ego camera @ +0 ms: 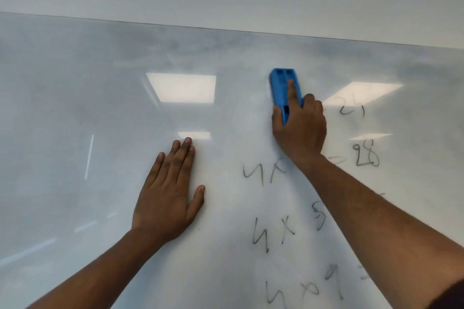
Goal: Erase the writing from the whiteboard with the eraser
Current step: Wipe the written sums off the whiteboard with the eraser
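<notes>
While your right hand [298,130] is clenched around the lower half of the blue eraser [285,90], with the forefinger laid along its back, the eraser's long axis runs up the whiteboard [75,108], pointing toward the board's top edge. It is pressed against the board above your knuckles, on a patch that already looks wiped to a grey smear.

What the coming move turns on is this: the remaining writing [273,231] lies below and to the right of the grip — not ahead of the eraser's tip. One row of figures sits just right of your hand, another beside your wrist, and further rows run down the board under your forearm, which partly hides them.

So you will likely need to draw the eraser back down toward yourself, or turn it crosswise so its long side sweeps a whole row.

Your left hand [168,193] grasps nothing — it lies flat and spread on the board, well left of the figures. The right is plainly the nearer one.
</notes>
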